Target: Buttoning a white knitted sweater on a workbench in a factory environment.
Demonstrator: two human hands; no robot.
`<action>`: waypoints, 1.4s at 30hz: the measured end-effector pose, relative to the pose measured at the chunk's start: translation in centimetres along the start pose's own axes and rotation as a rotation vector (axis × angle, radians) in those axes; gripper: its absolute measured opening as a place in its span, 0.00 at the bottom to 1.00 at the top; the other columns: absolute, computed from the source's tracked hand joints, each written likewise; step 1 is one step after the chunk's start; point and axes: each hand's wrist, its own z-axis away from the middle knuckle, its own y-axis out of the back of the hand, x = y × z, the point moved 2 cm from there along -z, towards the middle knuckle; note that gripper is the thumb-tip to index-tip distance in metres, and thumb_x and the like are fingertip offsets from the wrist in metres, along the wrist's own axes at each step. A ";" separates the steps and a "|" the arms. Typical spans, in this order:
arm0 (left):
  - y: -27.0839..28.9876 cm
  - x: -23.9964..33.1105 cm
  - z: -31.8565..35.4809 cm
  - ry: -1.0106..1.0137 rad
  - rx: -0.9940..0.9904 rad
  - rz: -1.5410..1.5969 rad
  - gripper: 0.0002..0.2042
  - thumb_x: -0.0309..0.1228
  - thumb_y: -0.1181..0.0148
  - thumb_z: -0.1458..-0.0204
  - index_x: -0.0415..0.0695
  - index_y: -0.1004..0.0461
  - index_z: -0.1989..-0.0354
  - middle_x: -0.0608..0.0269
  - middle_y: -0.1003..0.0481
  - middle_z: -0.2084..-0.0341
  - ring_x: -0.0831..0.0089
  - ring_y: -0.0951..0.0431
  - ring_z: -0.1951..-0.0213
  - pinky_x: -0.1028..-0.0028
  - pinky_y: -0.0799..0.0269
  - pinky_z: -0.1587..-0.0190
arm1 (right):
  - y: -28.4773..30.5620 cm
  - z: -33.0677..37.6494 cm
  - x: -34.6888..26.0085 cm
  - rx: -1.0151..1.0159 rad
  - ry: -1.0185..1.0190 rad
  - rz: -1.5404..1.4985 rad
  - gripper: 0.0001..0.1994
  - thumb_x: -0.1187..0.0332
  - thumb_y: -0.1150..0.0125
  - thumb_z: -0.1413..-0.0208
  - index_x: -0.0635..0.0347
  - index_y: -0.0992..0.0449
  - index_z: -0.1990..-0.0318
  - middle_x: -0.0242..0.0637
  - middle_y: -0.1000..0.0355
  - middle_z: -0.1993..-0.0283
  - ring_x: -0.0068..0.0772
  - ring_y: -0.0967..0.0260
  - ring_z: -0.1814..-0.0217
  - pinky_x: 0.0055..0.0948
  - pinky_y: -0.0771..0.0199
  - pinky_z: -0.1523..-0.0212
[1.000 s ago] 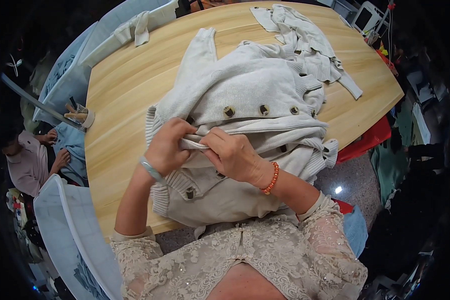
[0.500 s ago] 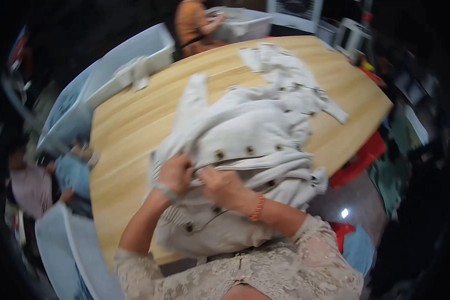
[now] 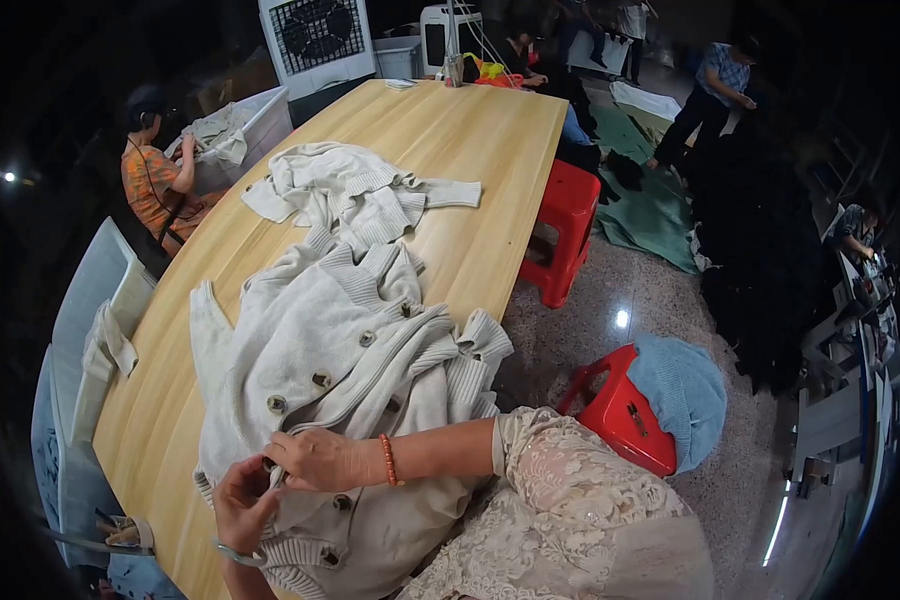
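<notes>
1. Cream knit fills the near end of the wooden table point(image 3: 490, 130): a buttoned cardigan point(image 3: 320, 350) lies heaped, its lower front just under both hands.
2. Left hand point(image 3: 242, 505) has its fingers curled, pinching the front edge of the cardigan beside a button point(image 3: 342, 502); it wears a bracelet at the wrist.
3. Right hand point(image 3: 320, 458), touching the left from above, presses its closed fingers on the same edge; an orange bead bracelet point(image 3: 388, 460) sits on its wrist.
4. Compared with a second ago, the hands sit lower on the garment and closer to the body, and the view has swung, so the work seems to have moved down the button row.
5. Well beyond the hands lies a second cream garment point(image 3: 350, 190); to their right stand red stools point(image 3: 620, 410).
</notes>
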 end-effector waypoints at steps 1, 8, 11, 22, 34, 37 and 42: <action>0.4 -0.3 0.3 -0.054 0.000 -0.232 0.13 0.15 0.42 0.55 0.34 0.25 0.59 0.62 0.25 0.62 0.75 0.26 0.61 0.77 0.31 0.55 | -0.4 -0.2 0.3 -0.029 -0.005 -0.032 0.20 0.69 0.37 0.53 0.68 0.34 0.54 0.48 0.35 0.61 0.47 0.27 0.65 0.37 0.26 0.63; 0.9 -1.2 0.8 -0.186 0.078 -0.421 0.14 0.12 0.51 0.55 0.33 0.24 0.60 0.58 0.26 0.66 0.72 0.26 0.62 0.78 0.32 0.56 | -1.7 -0.2 1.3 -0.078 0.039 -0.151 0.15 0.74 0.44 0.51 0.65 0.33 0.54 0.47 0.35 0.61 0.51 0.30 0.60 0.41 0.29 0.59; 1.1 -1.6 0.7 -0.185 0.090 -0.388 0.14 0.11 0.52 0.54 0.33 0.24 0.60 0.59 0.26 0.66 0.72 0.26 0.62 0.78 0.33 0.56 | -1.3 -0.1 1.2 -0.011 0.069 -0.131 0.15 0.76 0.46 0.53 0.64 0.33 0.55 0.47 0.35 0.62 0.51 0.30 0.63 0.41 0.29 0.62; 1.0 -0.9 2.6 -0.163 0.158 -0.529 0.05 0.18 0.48 0.49 0.36 0.28 0.65 0.59 0.27 0.69 0.70 0.26 0.65 0.75 0.32 0.61 | 0.2 -0.1 -0.2 -0.041 0.107 -0.298 0.08 0.67 0.40 0.50 0.61 0.29 0.66 0.44 0.31 0.66 0.50 0.28 0.63 0.40 0.29 0.65; -3.5 2.9 -1.5 -0.612 0.287 -0.944 0.11 0.20 0.38 0.57 0.41 0.26 0.63 0.54 0.28 0.65 0.56 0.28 0.61 0.63 0.32 0.59 | 4.8 3.4 2.2 -0.048 -0.028 0.117 0.05 0.72 0.40 0.51 0.58 0.28 0.66 0.38 0.33 0.68 0.43 0.29 0.72 0.36 0.28 0.75; -5.8 1.9 -4.6 -0.483 0.283 -0.774 0.12 0.21 0.39 0.53 0.40 0.27 0.58 0.53 0.28 0.64 0.53 0.27 0.60 0.63 0.30 0.58 | 4.6 3.0 2.4 0.062 0.032 0.043 0.07 0.73 0.40 0.54 0.60 0.31 0.68 0.39 0.34 0.69 0.44 0.29 0.71 0.37 0.29 0.75; -5.3 -1.7 -7.0 -0.155 0.133 -0.622 0.07 0.23 0.35 0.56 0.38 0.24 0.68 0.57 0.24 0.75 0.69 0.23 0.73 0.72 0.27 0.68 | 4.0 4.0 3.2 0.055 0.012 0.086 0.10 0.71 0.38 0.53 0.60 0.32 0.65 0.42 0.35 0.65 0.44 0.28 0.68 0.35 0.26 0.70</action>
